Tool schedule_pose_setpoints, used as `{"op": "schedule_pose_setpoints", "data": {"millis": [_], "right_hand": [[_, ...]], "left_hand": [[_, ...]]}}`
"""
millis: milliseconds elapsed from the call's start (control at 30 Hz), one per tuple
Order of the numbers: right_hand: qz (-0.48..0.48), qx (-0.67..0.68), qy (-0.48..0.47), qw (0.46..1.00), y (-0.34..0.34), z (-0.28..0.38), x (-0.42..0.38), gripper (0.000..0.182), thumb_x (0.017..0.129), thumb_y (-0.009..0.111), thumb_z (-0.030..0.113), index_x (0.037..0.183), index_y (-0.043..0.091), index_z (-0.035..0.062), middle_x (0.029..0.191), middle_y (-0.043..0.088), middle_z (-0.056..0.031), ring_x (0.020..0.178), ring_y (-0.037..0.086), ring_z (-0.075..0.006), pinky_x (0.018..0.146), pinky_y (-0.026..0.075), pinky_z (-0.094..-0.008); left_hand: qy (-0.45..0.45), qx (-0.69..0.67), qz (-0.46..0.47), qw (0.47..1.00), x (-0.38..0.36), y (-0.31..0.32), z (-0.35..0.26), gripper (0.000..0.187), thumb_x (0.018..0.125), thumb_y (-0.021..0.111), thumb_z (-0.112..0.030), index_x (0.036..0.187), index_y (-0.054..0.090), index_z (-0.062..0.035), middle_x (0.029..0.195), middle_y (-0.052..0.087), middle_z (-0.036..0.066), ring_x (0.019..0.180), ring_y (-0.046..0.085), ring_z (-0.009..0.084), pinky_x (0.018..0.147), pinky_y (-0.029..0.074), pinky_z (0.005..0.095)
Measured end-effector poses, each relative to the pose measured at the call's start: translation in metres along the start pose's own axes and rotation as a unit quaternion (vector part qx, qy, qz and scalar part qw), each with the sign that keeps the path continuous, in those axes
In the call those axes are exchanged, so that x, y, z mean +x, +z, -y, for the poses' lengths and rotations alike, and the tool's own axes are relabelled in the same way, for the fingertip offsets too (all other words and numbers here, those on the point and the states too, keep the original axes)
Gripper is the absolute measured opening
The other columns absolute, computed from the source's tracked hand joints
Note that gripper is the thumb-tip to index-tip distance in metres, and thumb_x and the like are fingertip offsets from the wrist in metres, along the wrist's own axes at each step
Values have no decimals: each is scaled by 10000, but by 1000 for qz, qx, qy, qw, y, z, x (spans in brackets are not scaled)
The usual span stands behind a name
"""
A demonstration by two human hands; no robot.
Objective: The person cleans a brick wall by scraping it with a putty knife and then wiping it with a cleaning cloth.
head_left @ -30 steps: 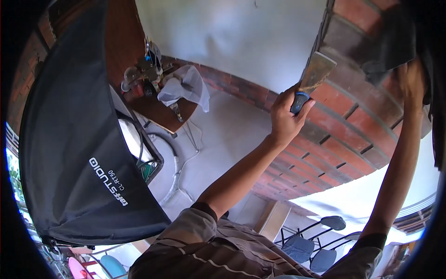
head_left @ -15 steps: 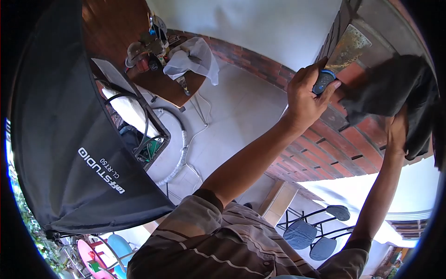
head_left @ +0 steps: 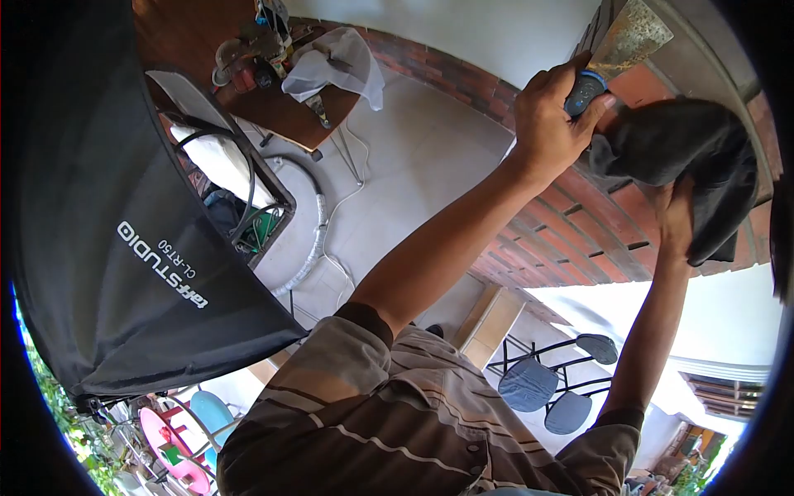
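My left hand is closed around the dark blue-and-black handle of a scraper. Its wide, rust-stained blade points up and right, in front of a brick ledge. Just to the right, my right hand is bunched into a black cloth, which covers most of its fingers. The cloth lies over the brickwork, close below the scraper blade, with a loose part hanging down past my wrist.
A red brick wall runs beside both arms. At left stands a large black softbox. Beyond it, a brown table carries tools and white plastic sheeting. A ribbed hose curves over the floor. Dark folding chairs stand below right.
My right hand and the black cloth have moved left, nearer to the scraper. The left hand keeps its hold on the scraper. The whole view has shifted, with the surroundings now higher in it.
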State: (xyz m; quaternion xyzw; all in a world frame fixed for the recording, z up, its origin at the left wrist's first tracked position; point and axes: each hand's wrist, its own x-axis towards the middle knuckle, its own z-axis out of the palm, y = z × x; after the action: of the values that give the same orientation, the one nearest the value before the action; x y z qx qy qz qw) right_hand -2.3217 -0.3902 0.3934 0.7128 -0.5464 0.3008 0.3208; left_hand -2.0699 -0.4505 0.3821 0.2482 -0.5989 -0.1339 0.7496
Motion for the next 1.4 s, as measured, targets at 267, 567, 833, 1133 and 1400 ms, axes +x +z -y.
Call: {"op": "schedule_pose_setpoints", "data": {"millis": [267,567,833,1133,1400], "right_hand": [[-56,40,1,998,-18,-1,42,592,982,367,458,1072,584,-85,1009,617,-318,972,581,-494,745,488,-439],[54,95,92,990,38,-33,-123,548,1024,340,378,1350,405,-58,1378,455,-215,1271,442,-331,1088,311,-378],[58,158,196,966,69,-39,-189,518,1000,415,311,1420,340,17,1456,378,-104,1319,389,-243,1128,284,-400],[-112,331,355,867,98,32,-232,553,962,471,342,1410,359,37,1414,424,-135,1250,447,-289,1080,337,-449],[-2,728,372,576,59,171,-190,679,887,549,508,1393,392,83,1315,507,-113,1131,507,-254,1012,389,-408]], "left_hand": [[8,-26,-37,999,0,2,0,255,772,786,-125,900,614,14,710,632,88,602,573,140,574,474,273],[-33,-57,21,998,0,-10,1,340,763,785,-128,1022,632,30,781,659,127,678,633,172,613,492,287],[-50,-70,57,995,3,-19,0,523,742,790,-139,1192,577,19,980,667,165,876,656,305,772,506,344],[-42,-80,126,988,8,-29,11,581,735,805,-156,1241,560,-13,1125,656,132,932,659,277,810,524,366],[-230,-128,103,959,-27,-64,63,305,790,773,-103,1059,660,-11,858,686,49,752,611,73,661,488,233]]}}
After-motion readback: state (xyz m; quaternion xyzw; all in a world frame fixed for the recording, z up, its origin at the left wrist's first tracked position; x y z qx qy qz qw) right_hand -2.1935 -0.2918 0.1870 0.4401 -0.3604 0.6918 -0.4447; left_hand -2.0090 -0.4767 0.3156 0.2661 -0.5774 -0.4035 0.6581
